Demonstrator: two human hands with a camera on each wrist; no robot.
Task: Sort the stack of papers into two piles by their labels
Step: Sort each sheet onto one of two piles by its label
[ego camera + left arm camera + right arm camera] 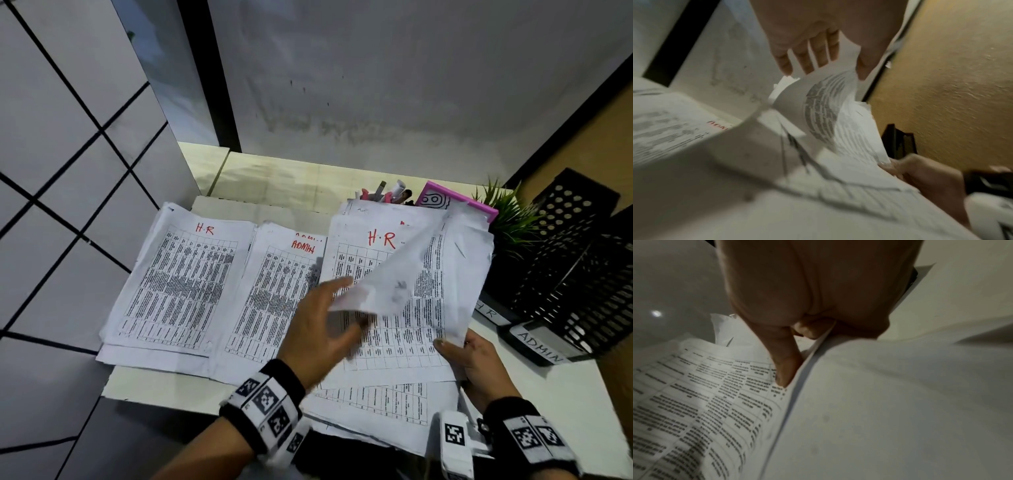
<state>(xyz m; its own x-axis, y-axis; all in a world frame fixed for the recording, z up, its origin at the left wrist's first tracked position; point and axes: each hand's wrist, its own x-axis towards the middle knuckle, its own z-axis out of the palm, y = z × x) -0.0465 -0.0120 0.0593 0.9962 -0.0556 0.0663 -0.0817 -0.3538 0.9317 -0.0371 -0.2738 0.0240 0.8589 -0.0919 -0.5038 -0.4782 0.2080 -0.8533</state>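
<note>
Two hands grip one lifted sheet (404, 270) — left hand (318, 329) pinching, right hand (474, 359) clasping — beside black trays (568, 274).

Head view downward (wrists close) over papers (394, 308)

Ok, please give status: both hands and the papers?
Left hand lifting top sheet of unsorted stack. Right hand pinching stack's edge. HR pile and ADMIN pile started. Nothing blocking.
</note>
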